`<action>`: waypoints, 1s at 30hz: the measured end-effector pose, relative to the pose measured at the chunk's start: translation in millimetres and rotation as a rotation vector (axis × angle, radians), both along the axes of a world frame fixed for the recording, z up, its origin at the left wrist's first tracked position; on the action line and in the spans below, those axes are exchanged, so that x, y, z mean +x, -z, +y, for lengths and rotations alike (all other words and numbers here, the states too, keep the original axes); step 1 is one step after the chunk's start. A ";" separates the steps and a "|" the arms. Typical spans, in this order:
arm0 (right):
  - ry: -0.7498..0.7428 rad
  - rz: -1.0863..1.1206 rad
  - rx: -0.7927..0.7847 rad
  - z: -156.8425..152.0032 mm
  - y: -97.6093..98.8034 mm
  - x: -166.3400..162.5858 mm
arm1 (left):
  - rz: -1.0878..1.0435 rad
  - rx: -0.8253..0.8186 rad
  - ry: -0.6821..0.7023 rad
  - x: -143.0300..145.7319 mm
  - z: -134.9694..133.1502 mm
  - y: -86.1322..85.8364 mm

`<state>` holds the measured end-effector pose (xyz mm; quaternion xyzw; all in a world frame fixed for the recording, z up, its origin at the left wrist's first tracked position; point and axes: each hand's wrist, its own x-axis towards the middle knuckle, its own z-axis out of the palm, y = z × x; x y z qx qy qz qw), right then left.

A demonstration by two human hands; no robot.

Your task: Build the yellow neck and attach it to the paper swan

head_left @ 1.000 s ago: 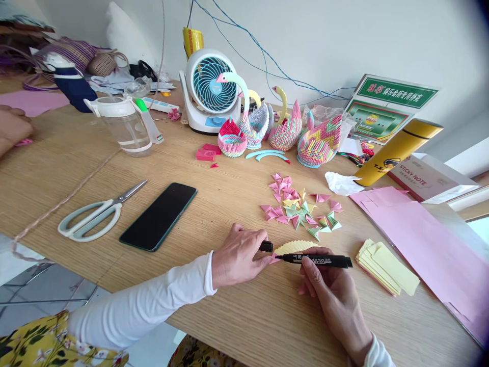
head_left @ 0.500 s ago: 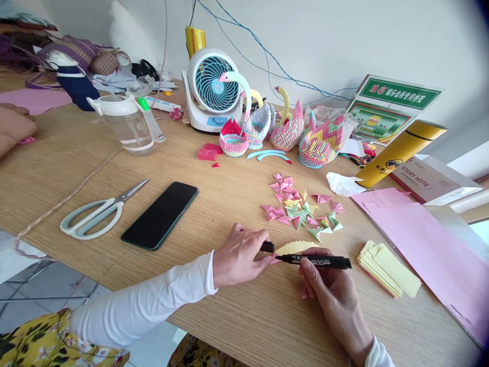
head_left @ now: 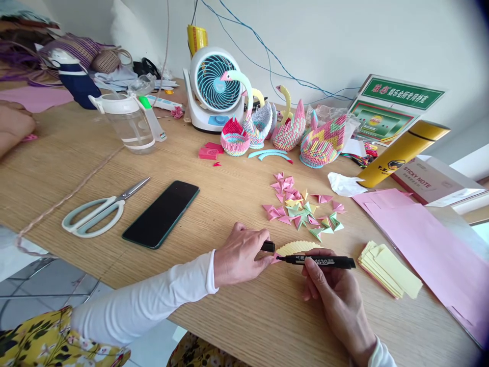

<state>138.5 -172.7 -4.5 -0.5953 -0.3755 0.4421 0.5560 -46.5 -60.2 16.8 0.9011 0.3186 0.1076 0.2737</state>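
My right hand (head_left: 338, 295) holds a black marker (head_left: 321, 261) nearly level, its tip at the pink end (head_left: 275, 259) of a curved, ridged yellow paper swan neck (head_left: 298, 247). That pink end is pinched by my left hand (head_left: 241, 257), which also keeps the black marker cap (head_left: 268, 246) between its fingers. Part of the neck is hidden behind the marker and my right fingers. Beyond my hands lie loose folded paper triangles (head_left: 301, 206) in pink, yellow and green. A stack of yellow paper slips (head_left: 389, 269) is right of my right hand.
Scissors (head_left: 95, 216) and a phone (head_left: 161, 214) lie on the left. Behind are a clear jug (head_left: 130, 125), a fan (head_left: 217, 84) and several paper swans (head_left: 323, 140). A yellow bottle (head_left: 405, 153) leans beside pink sheets (head_left: 416, 239). Another person's hand (head_left: 15, 125) is at far left.
The marker has turned slightly in my right fingers and shifted a little to the right, with its tip still at the pink end. My left hand stays in place.
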 end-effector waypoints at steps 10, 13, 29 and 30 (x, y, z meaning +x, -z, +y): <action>-0.005 -0.007 0.015 3.2 -2.0 -2.0 | 0.015 0.016 0.005 -0.1 -0.4 -0.2; -0.009 -0.004 0.017 4.2 -2.1 -2.6 | 0.007 0.015 0.005 0.3 -0.2 -0.2; -0.012 -0.036 0.006 3.6 -6.2 -3.2 | -0.005 0.033 0.002 0.1 0.4 1.7; -0.013 -0.035 0.009 3.9 -6.1 -3.2 | -0.003 0.031 0.002 0.1 0.5 1.8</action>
